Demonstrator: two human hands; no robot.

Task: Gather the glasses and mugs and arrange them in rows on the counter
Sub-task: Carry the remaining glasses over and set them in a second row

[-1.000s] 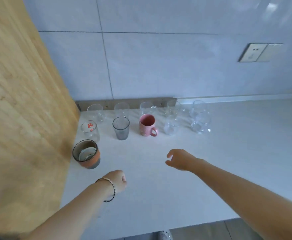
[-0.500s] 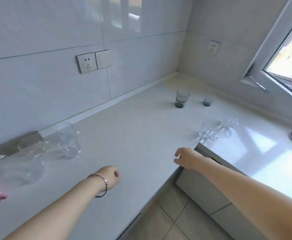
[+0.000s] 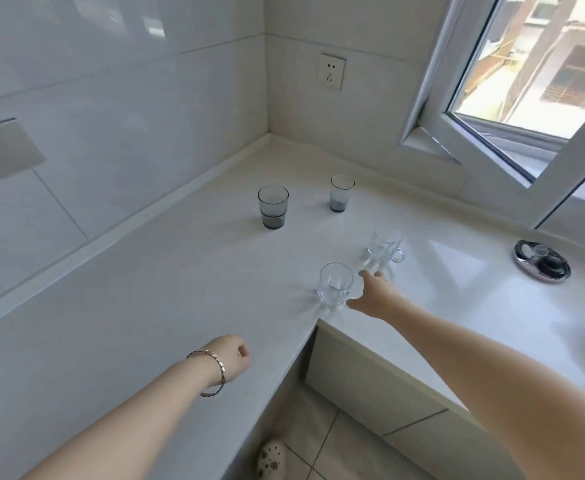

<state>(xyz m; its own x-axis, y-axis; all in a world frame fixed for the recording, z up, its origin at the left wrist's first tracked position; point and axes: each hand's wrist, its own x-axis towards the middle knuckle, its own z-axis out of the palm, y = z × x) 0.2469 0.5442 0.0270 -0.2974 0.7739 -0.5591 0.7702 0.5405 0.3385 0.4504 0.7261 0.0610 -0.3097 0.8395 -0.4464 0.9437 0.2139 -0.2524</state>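
The right hand [image 3: 370, 296] spreads its fingers just right of a clear glass handled mug [image 3: 334, 284] on the white counter [image 3: 180, 271]; whether they touch is unclear. Behind that mug, a second clear mug [image 3: 384, 245] is blurred. The left hand [image 3: 233, 355], nearer than the mug, is curled and empty, fingertips hidden.

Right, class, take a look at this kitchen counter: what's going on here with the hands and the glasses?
A person stands at a corner counter. The right hand is stretched out, fingers spread, right beside the nearer clear mug, not yet gripping it. The left hand is curled above the counter and holds nothing. A second clear mug stands just beyond, and a larger grey glass and a smaller grey glass stand farther back.
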